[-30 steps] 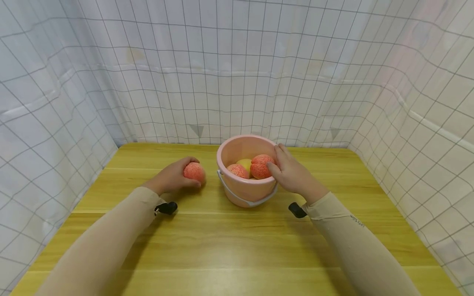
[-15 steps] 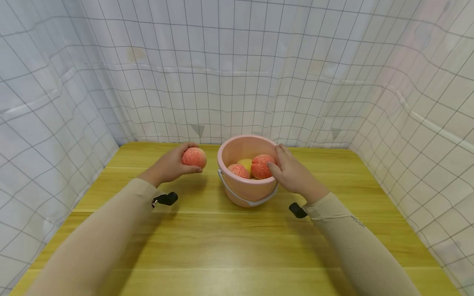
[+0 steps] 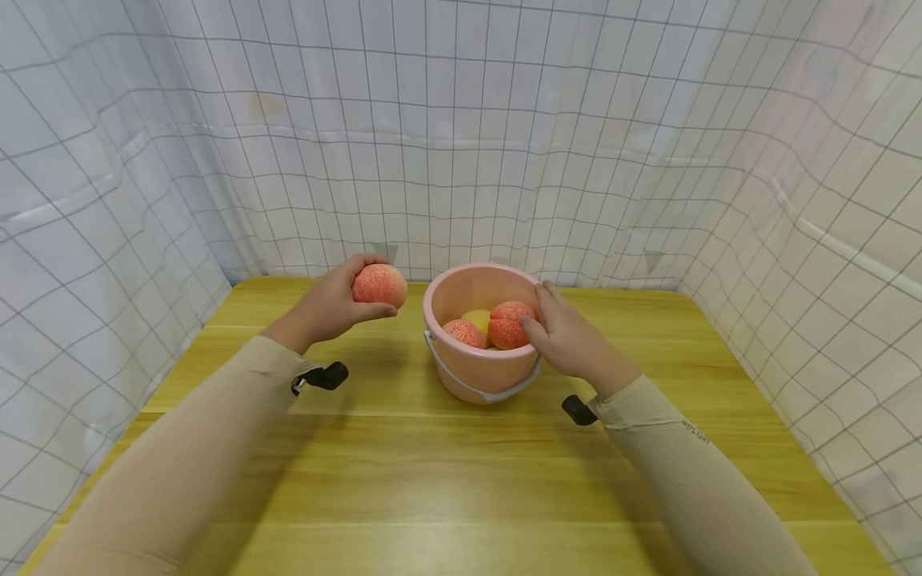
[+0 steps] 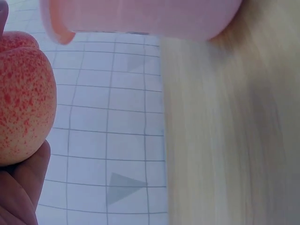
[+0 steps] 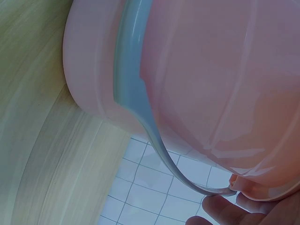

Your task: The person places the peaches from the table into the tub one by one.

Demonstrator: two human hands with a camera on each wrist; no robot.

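My left hand holds a peach in the air, left of a pink bucket. Speckled red over pale skin, the same peach fills the left edge of the left wrist view. My right hand grips the bucket's right rim, thumb over the inside and fingers along the outside. Inside the bucket lie a red peach near that thumb, another speckled peach and a yellow fruit partly hidden behind them. The grey handle hangs down the bucket's near side.
The bucket stands upright on a wooden table. White cloth with a grid pattern encloses the table at the back and both sides. A black wrist camera sits at the left cuff, another black camera at the right.
My left hand has lifted the peach off the table, up and away toward the back cloth. My right hand and the bucket stay in place.
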